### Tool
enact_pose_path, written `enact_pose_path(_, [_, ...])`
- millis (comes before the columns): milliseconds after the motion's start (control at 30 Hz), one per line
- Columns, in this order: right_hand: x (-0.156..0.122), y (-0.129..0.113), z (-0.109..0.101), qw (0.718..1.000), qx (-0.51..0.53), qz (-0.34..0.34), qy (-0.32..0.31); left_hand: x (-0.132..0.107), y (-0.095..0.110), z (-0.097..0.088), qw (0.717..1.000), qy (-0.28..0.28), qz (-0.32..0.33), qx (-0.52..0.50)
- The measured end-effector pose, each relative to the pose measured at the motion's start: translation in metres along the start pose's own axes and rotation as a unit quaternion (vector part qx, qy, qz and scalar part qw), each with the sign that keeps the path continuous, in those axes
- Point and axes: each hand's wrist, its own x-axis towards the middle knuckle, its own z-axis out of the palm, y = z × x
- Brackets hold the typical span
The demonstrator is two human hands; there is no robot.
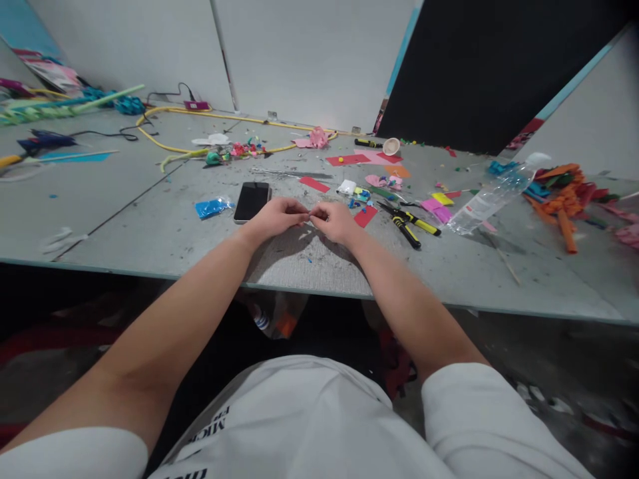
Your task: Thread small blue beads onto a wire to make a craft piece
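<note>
My left hand [277, 217] and my right hand [334, 221] meet fingertip to fingertip just above the table near its front edge. Both are closed in a pinch. Whatever sits between the fingertips is too small to name. Left of my left hand lies a black-screened phone [252, 201], with a blue packet [210, 207] beside it. Close to my right hand are a red paper strip [365, 216], small blue bits [360, 203] and a white piece [347, 187]. Pliers with yellow and black handles [409, 226] lie further right, jaws apart.
A clear plastic bottle [492, 196] stands on the right, near orange crepe paper [562, 193]. A yellow cable [219, 114] loops along the back. Far left rests a glue gun [44, 141]. Magenta paper [436, 210], a small cup [392, 146] and a thin stick [502, 258] are scattered about.
</note>
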Motion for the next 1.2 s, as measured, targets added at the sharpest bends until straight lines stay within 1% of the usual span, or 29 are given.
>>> enact_pose_path(100, [0.000, -0.004, 0.000, 1.000, -0.007, 0.005, -0.006, -0.002, 0.000, 0.002, 1.000, -0.005, 0.002, -0.020])
enact_pose_path(200, [0.001, -0.007, 0.000, 1.000, -0.001, 0.010, -0.002, -0.003, 0.002, 0.002, 1.000, 0.013, 0.005, -0.012])
enact_pose_path(233, [0.001, -0.008, 0.000, 1.000, 0.002, 0.015, 0.014, -0.002, 0.002, 0.002, 1.000, 0.021, 0.003, -0.011])
enact_pose_path(300, [0.002, -0.007, -0.002, 0.996, 0.014, 0.033, 0.082, -0.002, 0.001, 0.000, 0.999, 0.041, -0.004, 0.007])
enact_pose_path(367, [0.003, -0.005, -0.006, 0.985, 0.034, 0.061, 0.161, -0.001, -0.001, -0.003, 0.996, 0.066, 0.006, 0.066])
enact_pose_path(400, [0.003, -0.004, -0.008, 0.979, 0.044, 0.074, 0.187, -0.001, -0.002, -0.005, 0.991, 0.076, 0.021, 0.109])
enact_pose_path(433, [0.003, -0.003, -0.009, 0.975, 0.053, 0.086, 0.200, -0.001, -0.003, -0.006, 0.984, 0.082, 0.041, 0.153])
enact_pose_path(467, [0.003, -0.001, -0.011, 0.973, 0.059, 0.094, 0.200, -0.001, -0.005, -0.008, 0.976, 0.082, 0.061, 0.192])
enact_pose_path(533, [0.003, 0.002, -0.012, 0.976, 0.062, 0.102, 0.182, -0.001, -0.007, -0.010, 0.965, 0.066, 0.086, 0.240])
enact_pose_path(667, [0.004, 0.007, -0.009, 0.983, 0.064, 0.093, 0.144, -0.001, -0.010, -0.011, 0.958, 0.025, 0.103, 0.267])
enact_pose_path(800, [0.003, 0.010, -0.006, 0.986, 0.075, 0.089, 0.122, 0.000, -0.010, -0.011, 0.958, 0.016, 0.109, 0.266])
enact_pose_path(933, [0.001, 0.009, -0.005, 0.989, 0.086, 0.061, 0.104, 0.000, -0.010, -0.011, 0.962, 0.009, 0.098, 0.256])
enact_pose_path(1033, [-0.001, 0.007, -0.006, 0.992, 0.068, 0.048, 0.090, -0.001, -0.008, -0.010, 0.964, 0.011, 0.095, 0.250])
enact_pose_path(1100, [-0.001, 0.007, -0.007, 0.994, 0.061, 0.053, 0.077, -0.001, -0.006, -0.009, 0.966, 0.015, 0.095, 0.240])
enact_pose_path(1200, [0.001, 0.010, -0.005, 0.990, 0.104, 0.079, 0.061, -0.002, -0.004, -0.007, 0.969, 0.021, 0.094, 0.228])
